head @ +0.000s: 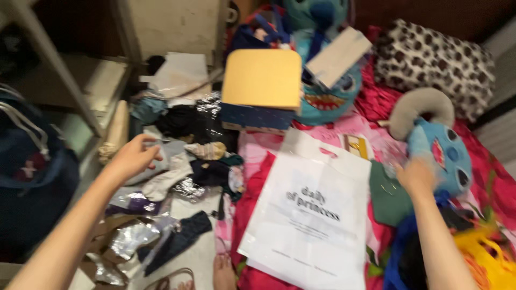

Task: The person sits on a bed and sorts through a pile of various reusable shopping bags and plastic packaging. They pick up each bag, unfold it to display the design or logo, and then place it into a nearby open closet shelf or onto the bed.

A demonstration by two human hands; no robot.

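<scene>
Head view: your left hand (pixel 131 157) reaches toward 10 o'clock with its fingers (pixel 152 144) loosely curled, empty, just touching the clothes pile (pixel 183 161) on the floor. Your right hand (pixel 416 177) rests against the blue plush (pixel 438 153) at 3 o'clock on the bed (pixel 376 102); blur hides its fingers, so I cannot tell whether they grip it. To pick cleanly, pinch one garment at its edge and lift it straight up so the pile stays put, and hold your head steady. Counted: two blue plush toys, with the bigger plush (pixel 322 80) at 12 o'clock, one yellow-lidded box (pixel 262 80), one white bag (pixel 312 215) and one spotted cushion (pixel 432 62).
</scene>
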